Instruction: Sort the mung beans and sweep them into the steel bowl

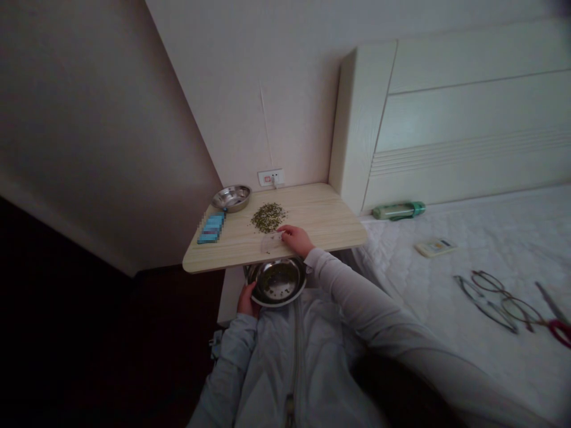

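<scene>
— Where's the pile (pixel 267 217)?
— On the shelf (pixel 330 223), beside my right hand (pixel 297 239), which lies loosely curled, gripping nothing. My left hand (pixel 246 300) clasps the bowl (pixel 275 282) — I'd keep its rim tight under the edge.

Right arm stretches long and forward in a grey sleeve, elbow nearly straight, the right hand (pixel 297 239) lying palm down with fingers curled loosely and knuckles up. Left arm is tucked in close, bent sharply at the elbow, and the left hand (pixel 247 300) sits low near the body, fingers wrapped in a grip.
</scene>
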Demonstrator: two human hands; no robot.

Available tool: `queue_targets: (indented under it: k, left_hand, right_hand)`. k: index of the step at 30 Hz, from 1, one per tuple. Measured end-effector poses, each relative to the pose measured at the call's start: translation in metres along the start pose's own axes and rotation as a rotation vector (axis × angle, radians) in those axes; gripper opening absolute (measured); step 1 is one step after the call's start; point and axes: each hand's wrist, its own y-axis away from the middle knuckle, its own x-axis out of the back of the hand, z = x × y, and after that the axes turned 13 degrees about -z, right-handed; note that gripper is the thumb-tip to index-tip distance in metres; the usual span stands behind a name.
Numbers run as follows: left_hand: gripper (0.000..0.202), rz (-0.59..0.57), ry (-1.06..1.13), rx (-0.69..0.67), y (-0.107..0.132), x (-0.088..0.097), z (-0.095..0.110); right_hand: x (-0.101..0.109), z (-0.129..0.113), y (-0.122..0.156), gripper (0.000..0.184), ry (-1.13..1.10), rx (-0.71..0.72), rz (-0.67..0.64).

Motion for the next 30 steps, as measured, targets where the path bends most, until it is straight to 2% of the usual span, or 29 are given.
queue_targets:
  k: [9, 21, 25, 30]
  left_hand:
    - [0.005, -0.041, 0.054, 0.011, -0.0037, 0.0038, -0.0025]
    - [0.006, -0.015, 0.043, 0.029, -0.0011, 0.0007, 0.0001]
    - [0.008, 0.007, 0.050, 0.006, -0.0007, -0.0017, 0.0012]
    - [0.009, -0.018, 0.056, 0.031, 0.0002, -0.0016, 0.0015]
  right_hand:
    - [0.0000, -0.0001, -0.0015, 0.026, 0.021, -0.019, -0.033]
    - [-0.0003, 0.0004, -0.0017, 0.024, 0.011, -0.014, -0.060]
    - [-0.0011, 0.0020, -0.0023, 0.023, -0.022, -0.022, -0.072]
    - [-0.0013, 0.0058, -0.0057, 0.021, -0.127, 0.005, -0.055]
